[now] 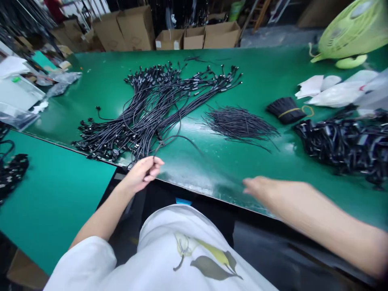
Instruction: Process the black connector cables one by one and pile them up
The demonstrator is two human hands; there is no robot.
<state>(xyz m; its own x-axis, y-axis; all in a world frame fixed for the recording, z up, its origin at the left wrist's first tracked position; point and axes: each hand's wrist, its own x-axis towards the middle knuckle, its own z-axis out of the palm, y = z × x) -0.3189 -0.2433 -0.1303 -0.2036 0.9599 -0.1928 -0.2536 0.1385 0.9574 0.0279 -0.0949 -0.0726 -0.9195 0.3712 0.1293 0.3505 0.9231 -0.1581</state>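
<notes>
A black cable (188, 139) arcs over the table between my two hands, blurring toward the right. At the table's front edge, my left hand (145, 173) pinches its near end, thumb and fingers together. My right hand (266, 192) is smeared by motion, fingers closed where the cable's blurred far part leads. Just beyond my left hand lies a large pile of black cables (151, 107) with small connectors at their ends. Right of that pile is a loose heap of short black ties (241, 123).
A bundle of black strips (286, 110) bound with a yellow band lies at right, near a heap of black cables (348, 145). White plastic bags (339, 91) and a green fan (354, 30) are behind. Cardboard boxes (221, 35) stand past the green table's far edge (257, 54).
</notes>
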